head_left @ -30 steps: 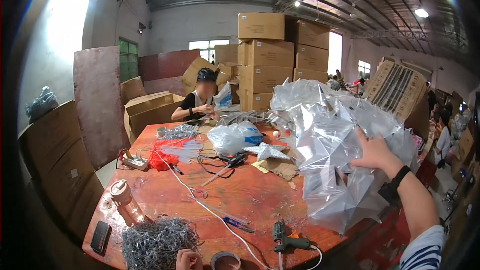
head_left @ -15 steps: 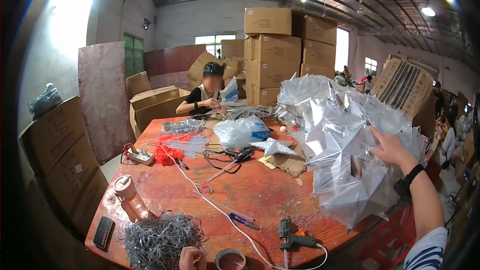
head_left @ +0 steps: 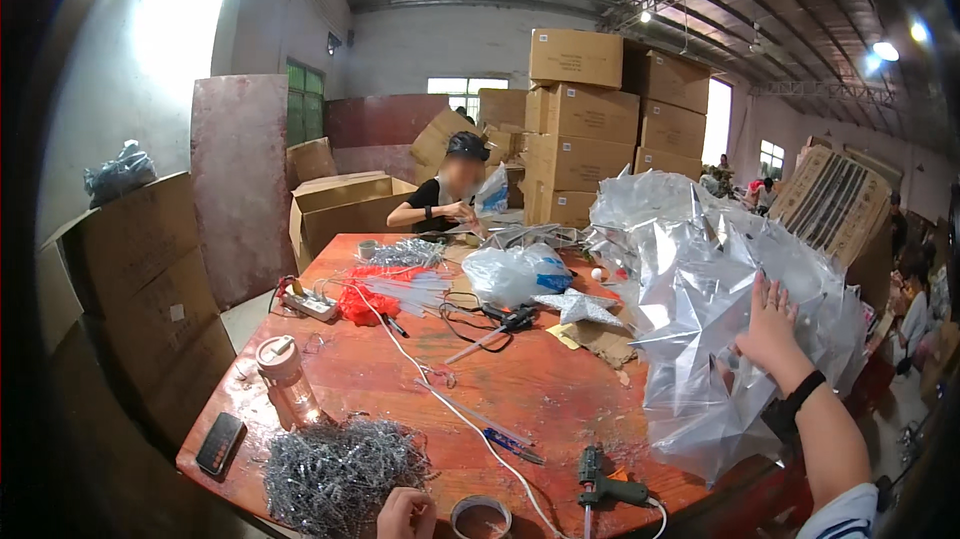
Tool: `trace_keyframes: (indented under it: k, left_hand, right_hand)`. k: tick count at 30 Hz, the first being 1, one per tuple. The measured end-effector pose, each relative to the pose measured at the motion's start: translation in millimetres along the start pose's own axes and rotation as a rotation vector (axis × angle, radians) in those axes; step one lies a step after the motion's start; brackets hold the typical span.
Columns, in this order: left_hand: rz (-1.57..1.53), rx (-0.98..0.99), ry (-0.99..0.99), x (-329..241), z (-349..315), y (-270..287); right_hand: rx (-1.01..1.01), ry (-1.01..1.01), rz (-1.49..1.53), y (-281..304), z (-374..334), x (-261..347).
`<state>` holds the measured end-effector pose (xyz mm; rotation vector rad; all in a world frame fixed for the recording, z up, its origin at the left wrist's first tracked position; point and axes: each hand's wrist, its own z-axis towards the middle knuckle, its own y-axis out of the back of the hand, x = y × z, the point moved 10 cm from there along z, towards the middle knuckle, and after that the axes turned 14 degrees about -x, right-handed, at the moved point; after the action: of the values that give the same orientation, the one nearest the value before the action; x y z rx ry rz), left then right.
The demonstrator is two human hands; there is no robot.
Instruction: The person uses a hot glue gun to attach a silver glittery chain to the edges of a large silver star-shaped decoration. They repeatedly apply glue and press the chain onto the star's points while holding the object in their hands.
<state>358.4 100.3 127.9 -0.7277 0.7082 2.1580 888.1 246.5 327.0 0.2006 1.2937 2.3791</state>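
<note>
My right hand [head_left: 770, 327] rests against a big heap of shiny silver stars [head_left: 690, 314] at the right of the table, its fingers stretched out over the foil surface. Low at the front edge, my left hand [head_left: 407, 514] has curled fingers; whatever may be in them is hidden. Beside it lies a tangle of silver tinsel [head_left: 340, 474], with a roll of tape [head_left: 481, 519] on its other side. A green glue gun [head_left: 607, 487] stands near the front, its white cord trailing off. One glittery star [head_left: 577, 307] lies left of the heap.
A pink bottle [head_left: 288, 379] and a phone [head_left: 221, 443] stand at the left of the red table [head_left: 400, 379]. Clear glue sticks [head_left: 410, 289], a power strip [head_left: 308, 302] and a second glue gun [head_left: 515, 320] lie further back. Across sits a co-worker [head_left: 450, 189], before stacked cartons [head_left: 585, 124].
The view has shifted, so the scene sits further right. My right hand has gone from pointing with one finger to lying spread on the silver stars. My left hand stays curled.
</note>
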Motion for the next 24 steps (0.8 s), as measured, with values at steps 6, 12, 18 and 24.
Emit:
trace_keyframes:
  k: [6, 12, 18, 24]
  left_hand:
    - [-0.004, -0.024, 0.003, -1.1, -2.4, 5.7]
    - [-0.03, 0.013, 0.026, -5.0, 3.1, -1.6]
    - [-0.001, -0.01, -0.043, -1.7, 0.1, 3.2]
    - [-0.034, 0.018, 0.005, -2.1, -0.4, -2.2]
  right_hand:
    - [0.025, -0.026, 0.091, 1.1, -4.4, -0.1]
    - [-0.114, 0.149, -0.063, -22.9, 7.0, -11.1]
    - [-0.124, -0.127, -0.171, 4.8, 15.2, -6.0]
    - [-0.051, -0.015, 0.074, 6.2, 32.1, -37.0]
